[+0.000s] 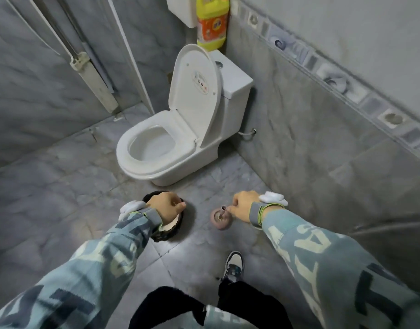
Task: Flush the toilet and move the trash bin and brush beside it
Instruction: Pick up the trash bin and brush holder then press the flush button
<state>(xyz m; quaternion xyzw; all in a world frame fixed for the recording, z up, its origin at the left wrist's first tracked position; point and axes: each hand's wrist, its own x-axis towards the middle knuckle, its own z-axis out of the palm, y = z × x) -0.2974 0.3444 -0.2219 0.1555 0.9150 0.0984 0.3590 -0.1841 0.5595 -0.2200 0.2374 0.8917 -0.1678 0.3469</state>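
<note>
A white toilet (156,167) stands ahead against the right wall, lid raised, seat down, with the flush button (219,64) on top of its tank. On the floor in front of it, my left hand (165,206) is closed over the rim of a dark trash bin (167,230) with a white lining. To the right, my right hand (243,205) pinches the top of the toilet brush handle, which stands in a pinkish round holder (221,219). Bin and brush sit roughly level, a hand's width apart, just short of the toilet bowl.
A yellow detergent bottle (212,22) stands on the tank in the corner. Grey tiled wall (323,129) runs along the right. White pipes (95,79) lean against the left wall. My shoe (232,265) and dark trouser legs are below on the grey floor tiles.
</note>
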